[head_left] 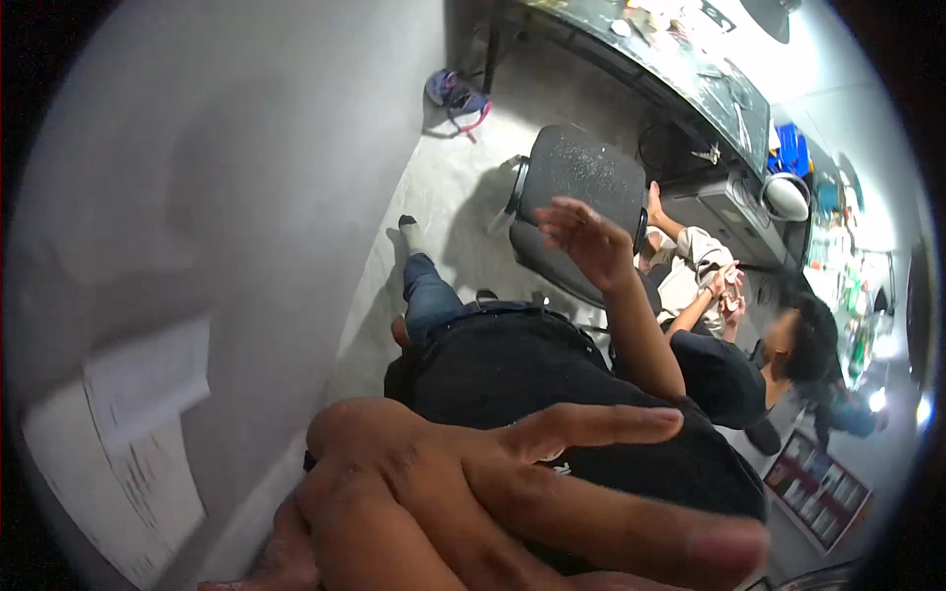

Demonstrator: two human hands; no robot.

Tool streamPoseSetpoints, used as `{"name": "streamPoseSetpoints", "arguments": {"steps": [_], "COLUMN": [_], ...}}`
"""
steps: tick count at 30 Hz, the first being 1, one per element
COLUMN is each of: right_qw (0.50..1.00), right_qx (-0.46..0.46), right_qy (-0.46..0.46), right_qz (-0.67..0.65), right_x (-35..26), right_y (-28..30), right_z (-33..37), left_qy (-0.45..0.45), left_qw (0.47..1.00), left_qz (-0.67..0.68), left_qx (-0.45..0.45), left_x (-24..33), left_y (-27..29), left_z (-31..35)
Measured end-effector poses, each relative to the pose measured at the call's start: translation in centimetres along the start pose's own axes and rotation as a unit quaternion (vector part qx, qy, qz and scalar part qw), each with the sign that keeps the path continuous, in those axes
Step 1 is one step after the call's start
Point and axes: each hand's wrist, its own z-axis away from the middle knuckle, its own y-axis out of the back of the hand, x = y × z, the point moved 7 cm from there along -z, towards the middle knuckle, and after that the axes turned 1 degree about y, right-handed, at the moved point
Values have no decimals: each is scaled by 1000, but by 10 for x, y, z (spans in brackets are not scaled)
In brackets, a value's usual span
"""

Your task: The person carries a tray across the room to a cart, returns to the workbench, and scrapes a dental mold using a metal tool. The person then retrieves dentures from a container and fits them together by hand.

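Very close to the lens, my left hand (424, 473) fills the lower middle, its fingers spread toward the right. No object shows in it, though its wrist and part of its fingers are cut off or hidden. Farther away, my right hand (591, 244) is raised on a bent forearm in front of a black office chair (581, 172). Its fingers are stretched out, slightly blurred, and hold nothing. The two hands are apart. Below them shows my black shirt (512, 369), with a leg in blue jeans (431, 295) reaching toward the floor.
On the right sits another person (714, 369) in a dark top and pale trousers, hands together. A cluttered desk (670, 79) stands beyond the chair, with a pale computer case (734, 212) beneath. A grey wall (256, 197) with papers (148, 384) rises left; a purple-blue bag-like item (456, 94) lies beside it.
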Motion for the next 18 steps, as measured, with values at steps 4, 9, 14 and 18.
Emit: {"name": "streamPoseSetpoints", "arguments": {"steps": [4,9,14,18], "right_qw": [991,958,895,869], "right_qx": [133,273,426,479], "right_qy": [4,81,111,77], "right_qz": [-16,16,75,97], "right_x": [16,-9,-21,-36], "right_y": [51,56,77,92], "right_z": [-28,-56,-77,-104], "left_qy": [-7,127,273,351], "left_qw": [982,991,947,917], "left_qz": [31,4,-70,-141], "left_qx": [-186,30,155,129], "left_x": [-4,-26,-66,-107], "left_y": [106,277,417,458], "left_z": [-106,-212,-274,-330]}}
